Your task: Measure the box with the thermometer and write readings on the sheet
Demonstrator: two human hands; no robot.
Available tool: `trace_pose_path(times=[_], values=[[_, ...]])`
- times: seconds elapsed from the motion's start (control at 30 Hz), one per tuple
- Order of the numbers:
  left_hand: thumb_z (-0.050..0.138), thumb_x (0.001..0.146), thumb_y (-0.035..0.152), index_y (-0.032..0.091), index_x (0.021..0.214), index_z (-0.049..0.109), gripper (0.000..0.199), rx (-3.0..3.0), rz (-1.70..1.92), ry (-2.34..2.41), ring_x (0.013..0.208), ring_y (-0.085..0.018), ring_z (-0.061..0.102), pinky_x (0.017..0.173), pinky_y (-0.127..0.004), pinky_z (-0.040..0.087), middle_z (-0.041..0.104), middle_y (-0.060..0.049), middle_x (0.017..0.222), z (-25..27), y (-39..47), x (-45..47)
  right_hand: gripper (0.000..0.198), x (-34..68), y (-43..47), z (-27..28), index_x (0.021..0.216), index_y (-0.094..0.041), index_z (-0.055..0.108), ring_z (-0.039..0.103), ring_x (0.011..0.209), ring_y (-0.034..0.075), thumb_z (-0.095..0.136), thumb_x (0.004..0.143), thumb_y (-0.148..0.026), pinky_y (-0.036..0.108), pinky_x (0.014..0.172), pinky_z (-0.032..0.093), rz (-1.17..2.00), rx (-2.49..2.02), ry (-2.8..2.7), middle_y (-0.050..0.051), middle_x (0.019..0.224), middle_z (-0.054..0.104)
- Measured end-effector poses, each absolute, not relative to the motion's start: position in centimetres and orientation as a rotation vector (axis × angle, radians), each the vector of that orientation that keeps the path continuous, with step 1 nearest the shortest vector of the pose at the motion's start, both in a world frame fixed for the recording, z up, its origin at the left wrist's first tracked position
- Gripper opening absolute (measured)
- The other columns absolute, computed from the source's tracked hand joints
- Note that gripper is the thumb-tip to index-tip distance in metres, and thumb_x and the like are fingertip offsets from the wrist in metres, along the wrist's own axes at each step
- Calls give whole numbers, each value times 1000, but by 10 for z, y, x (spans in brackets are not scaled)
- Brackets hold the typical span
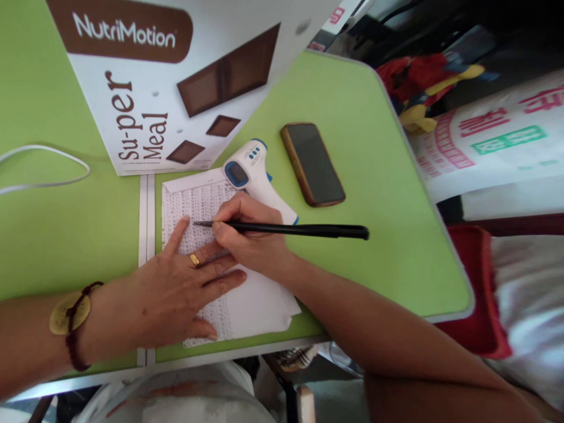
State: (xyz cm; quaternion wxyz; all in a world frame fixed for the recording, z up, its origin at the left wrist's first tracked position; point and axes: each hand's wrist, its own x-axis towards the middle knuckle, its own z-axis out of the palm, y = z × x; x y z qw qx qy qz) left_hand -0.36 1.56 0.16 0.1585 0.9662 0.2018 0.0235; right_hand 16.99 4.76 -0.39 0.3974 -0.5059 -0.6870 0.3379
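A black pen [304, 229] is pinched in my right hand [255, 235], its tip pointing left at the upper part of a white sheet of paper [259, 302]. Rows of small handwriting cover the left side of the sheet, and its lower right part is blank. My left hand [185, 282] lies flat on the paper with fingers spread, a gold ring on one finger. Its index or little fingertip, I cannot tell which, rests close to the pen tip. Just beyond my right hand, a white and blue infrared thermometer [255, 176] lies across the paper's edge.
A phone [314, 164] in a brown case lies right of the thermometer. The tall NutriMotion box [145, 88] stands behind the paper. A white cable [48, 148] loops at left on the green table [388, 258]. Beyond its right edge are a printed white sack [497, 135] and a red seat [478, 288].
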Motion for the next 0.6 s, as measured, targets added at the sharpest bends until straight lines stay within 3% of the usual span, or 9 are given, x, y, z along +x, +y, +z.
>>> trace_pose_path(times=[0.6], values=[[65, 84, 62, 22, 146, 42, 77, 2752, 81, 567, 146, -32, 29, 115, -71, 2, 49, -8, 147, 1, 16, -5, 8, 169, 48, -4, 61, -20, 49, 43, 46, 8, 53, 68, -18, 21, 44, 35, 814, -1316, -1699, -6, 51, 52]])
